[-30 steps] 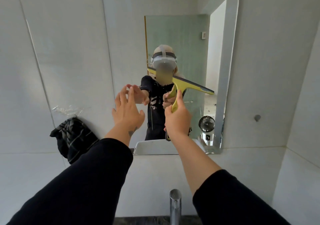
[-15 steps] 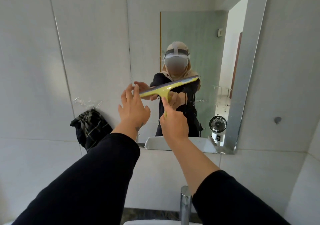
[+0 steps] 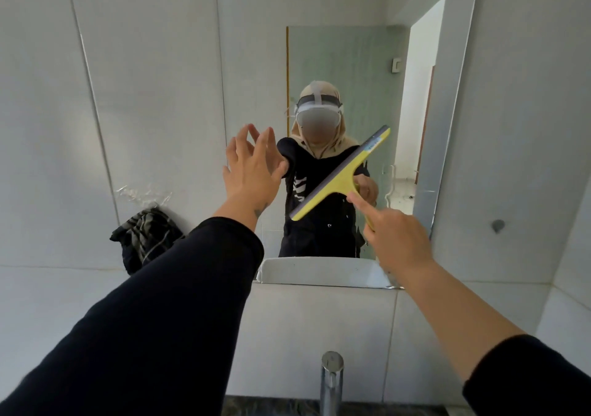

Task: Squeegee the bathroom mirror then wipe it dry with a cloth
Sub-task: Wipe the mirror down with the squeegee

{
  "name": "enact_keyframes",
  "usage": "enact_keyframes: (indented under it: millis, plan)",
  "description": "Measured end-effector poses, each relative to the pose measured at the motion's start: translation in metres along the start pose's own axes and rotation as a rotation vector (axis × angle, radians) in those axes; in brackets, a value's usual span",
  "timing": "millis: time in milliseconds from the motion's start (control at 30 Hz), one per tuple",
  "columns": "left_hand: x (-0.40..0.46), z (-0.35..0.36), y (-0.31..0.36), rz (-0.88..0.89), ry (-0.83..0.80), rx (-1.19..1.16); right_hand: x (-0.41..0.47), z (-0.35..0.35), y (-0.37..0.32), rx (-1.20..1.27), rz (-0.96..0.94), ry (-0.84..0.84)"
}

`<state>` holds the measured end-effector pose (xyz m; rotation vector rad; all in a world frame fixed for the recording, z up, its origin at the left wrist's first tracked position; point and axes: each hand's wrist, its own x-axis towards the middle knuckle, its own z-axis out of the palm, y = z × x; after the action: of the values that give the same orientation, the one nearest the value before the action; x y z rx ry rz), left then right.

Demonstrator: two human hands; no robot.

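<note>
The right hand (image 3: 396, 239) is wrapped around the handle of the yellow plastic squeegee with the grey rubber blade (image 3: 343, 172), and one finger lies straight along the handle. I think that finger is there to push the blade flat. The blade is tilted, high on the right and low on the left, and it sits over the middle of the tall bathroom mirror with the shiny edge (image 3: 256, 64). I cannot tell if the rubber is touching the glass or just in front of it. The tilt may help water run off one end.

The left hand (image 3: 252, 172) holds nothing. Its fingers are spread wide, up near the left part of the mirror, maybe to keep the person steady.

The dark striped cloth (image 3: 147, 236) hangs in a bunch on the pale tiled wall (image 3: 96, 112), left of the mirror and below a bit of clear plastic (image 3: 140, 193). It is well apart from both hands, so the drying step looks not yet begun.

Small drops show low on the glass. A shiny metal tap (image 3: 331, 380) stands at the bottom, under the mirror
</note>
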<state>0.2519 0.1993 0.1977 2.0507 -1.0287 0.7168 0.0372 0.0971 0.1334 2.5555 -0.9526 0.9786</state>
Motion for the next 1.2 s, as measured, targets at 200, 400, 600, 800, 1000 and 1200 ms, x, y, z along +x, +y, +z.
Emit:
enact_keyframes:
  millis: [200,400,600,800,1000,1200]
  plan:
    - [0.023,0.016,0.026,0.080,0.043,0.043,-0.013,0.008,0.050,0.032,0.101,0.050]
    - [0.026,0.020,0.015,0.072,0.072,0.088,-0.030,0.029,0.048,0.312,0.216,0.143]
    - [0.027,0.025,0.014,0.073,0.069,0.104,-0.042,0.062,0.022,0.594,0.445,0.239]
    - [0.024,0.018,0.013,0.095,0.070,0.118,-0.044,0.079,-0.030,0.899,0.572,0.305]
    - [0.011,0.015,-0.010,0.062,0.097,0.153,-0.041,0.089,-0.069,1.029,0.630,0.278]
    - [0.017,0.015,-0.018,0.094,0.101,0.162,-0.041,0.100,-0.111,1.033,0.603,0.266]
